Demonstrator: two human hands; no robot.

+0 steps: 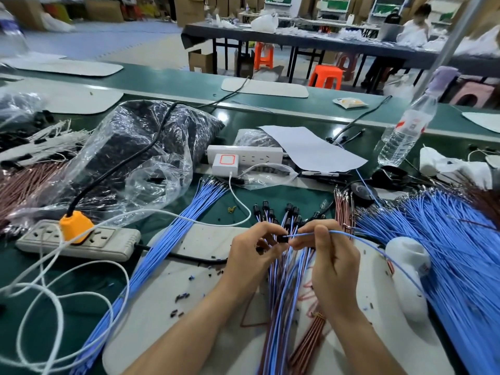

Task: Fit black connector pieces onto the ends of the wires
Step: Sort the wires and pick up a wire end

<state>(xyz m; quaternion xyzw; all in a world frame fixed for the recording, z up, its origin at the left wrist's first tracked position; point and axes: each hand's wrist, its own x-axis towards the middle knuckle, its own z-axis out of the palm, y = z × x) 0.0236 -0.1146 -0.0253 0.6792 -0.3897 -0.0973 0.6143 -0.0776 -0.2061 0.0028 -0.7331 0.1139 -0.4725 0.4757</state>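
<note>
Across the green bench [284,194] we see a power strip [78,243] with an orange plug at far left, then a loose bundle of blue wires [162,255]. Our left hand [251,253] pinches a black connector [283,238]. Our right hand [331,258], close beside it, pinches a single blue wire [307,234] whose tip meets the connector. Beneath both hands lie capped wires [281,282]. A large blue heap [446,239] spreads at right.

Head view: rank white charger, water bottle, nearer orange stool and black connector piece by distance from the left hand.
1. black connector piece, pinched in the left hand
2. white charger, straight ahead
3. water bottle, far right
4. nearer orange stool, far background
</note>
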